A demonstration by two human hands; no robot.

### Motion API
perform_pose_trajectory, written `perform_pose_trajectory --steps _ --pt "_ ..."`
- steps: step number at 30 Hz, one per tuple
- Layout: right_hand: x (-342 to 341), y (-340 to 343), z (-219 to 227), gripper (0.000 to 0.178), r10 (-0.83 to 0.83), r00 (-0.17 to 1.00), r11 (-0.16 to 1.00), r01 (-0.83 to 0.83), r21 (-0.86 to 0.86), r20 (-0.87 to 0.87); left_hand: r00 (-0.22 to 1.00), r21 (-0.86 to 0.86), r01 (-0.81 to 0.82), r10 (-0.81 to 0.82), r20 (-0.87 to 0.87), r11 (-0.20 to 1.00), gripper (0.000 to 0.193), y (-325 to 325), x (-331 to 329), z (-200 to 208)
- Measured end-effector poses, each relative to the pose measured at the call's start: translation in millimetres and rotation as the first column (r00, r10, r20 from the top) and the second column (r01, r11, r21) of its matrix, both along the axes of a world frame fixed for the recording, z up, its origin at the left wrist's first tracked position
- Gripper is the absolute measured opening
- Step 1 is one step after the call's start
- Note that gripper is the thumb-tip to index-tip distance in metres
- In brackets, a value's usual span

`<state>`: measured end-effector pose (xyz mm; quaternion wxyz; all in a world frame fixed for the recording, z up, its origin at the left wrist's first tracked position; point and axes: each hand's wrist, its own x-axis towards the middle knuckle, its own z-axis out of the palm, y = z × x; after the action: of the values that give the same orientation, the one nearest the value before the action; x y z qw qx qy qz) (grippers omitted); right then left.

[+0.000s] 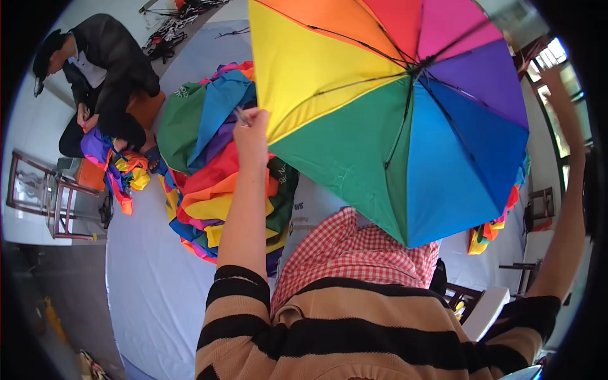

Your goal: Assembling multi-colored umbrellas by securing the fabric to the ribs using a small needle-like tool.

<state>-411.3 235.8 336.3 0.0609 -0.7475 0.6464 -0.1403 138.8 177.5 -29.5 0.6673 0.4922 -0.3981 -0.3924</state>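
Observation:
A rainbow-coloured umbrella canopy [354, 145] spreads open in front of me, its black ribs [437, 101] meeting at a hub near the top. My left hand [252, 136] pinches the canopy's left corner, where the yellow and green panels meet. A small, thin, greyish object [240, 116] sticks out from those fingers; its kind is unclear. Far to the right, my right hand [555, 85] is raised high, away from the canopy, beside the bright window. Its fingers are too small and dim to make out.
Folded rainbow canopies [215, 183] lie piled on the pale sheet [145, 285] at my left, more [497, 225] at the right. A seated person [111, 69] handles another canopy [104, 155] at far left. A chair [63, 196] stands nearby. Dark umbrella frames [180, 25] lie at the back.

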Motion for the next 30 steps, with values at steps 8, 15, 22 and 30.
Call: perform_pose_trajectory --steps 8,15,22,30 --pt "156 192 -248 0.093 0.216 0.906 0.881 -0.021 0.472 -0.363 0.977 -0.002 0.057 -0.055 0.208 0.998 0.019 -80 79 -13" --pt "156 199 -317 0.073 -0.031 0.928 0.972 0.114 0.205 -0.371 0.039 -0.401 -0.085 0.405 0.914 0.912 0.021 -27 9 53" --pt "168 208 -349 0.068 -0.075 0.971 0.995 0.089 0.052 -0.227 0.108 0.215 0.844 -0.548 0.830 0.492 0.028 118 -127 73" --pt "166 220 -364 0.063 -0.162 0.986 0.986 0.162 -0.029 -0.034 -0.209 0.372 0.863 -0.430 0.879 0.342 0.023 166 -141 46"
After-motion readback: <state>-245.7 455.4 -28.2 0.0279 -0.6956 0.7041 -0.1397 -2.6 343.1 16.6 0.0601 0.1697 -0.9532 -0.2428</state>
